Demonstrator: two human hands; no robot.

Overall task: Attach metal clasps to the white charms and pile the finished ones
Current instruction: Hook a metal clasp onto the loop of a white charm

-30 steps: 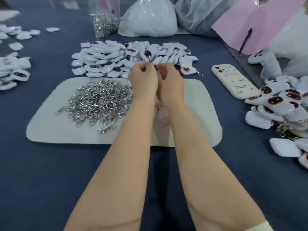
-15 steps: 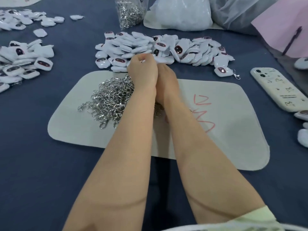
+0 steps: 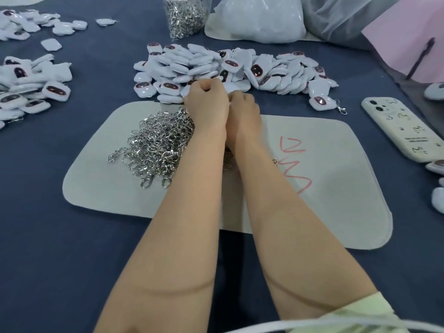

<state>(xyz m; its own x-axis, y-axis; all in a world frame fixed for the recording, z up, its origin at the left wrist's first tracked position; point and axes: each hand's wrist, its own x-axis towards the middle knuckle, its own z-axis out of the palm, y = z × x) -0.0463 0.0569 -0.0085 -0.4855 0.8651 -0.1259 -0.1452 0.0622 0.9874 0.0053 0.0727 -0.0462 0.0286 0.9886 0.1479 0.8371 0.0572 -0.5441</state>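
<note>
My left hand [image 3: 207, 100] and my right hand [image 3: 243, 105] lie side by side, knuckles up, at the near edge of the central pile of white charms [image 3: 230, 68]. The left fingers curl down onto a charm at the pile's edge. The right fingers are curled away from me, and what they hold is hidden. A heap of loose metal clasps [image 3: 158, 143] lies on the grey mat [image 3: 336, 200], touching my left wrist. One charm with a clasp attached [image 3: 322, 103] sits at the pile's right end.
More white charms lie piled at the left [image 3: 28, 87] and at the right edge [image 3: 436, 164]. A phone [image 3: 401, 131] lies to the right of the mat. At the back stand a clear bag of clasps [image 3: 185, 15] and white plastic bags [image 3: 262, 20].
Both hands dropped from in front of me down to the near edge of the charm pile. The view swung left, so the phone and right-hand charms slid toward the right edge.
</note>
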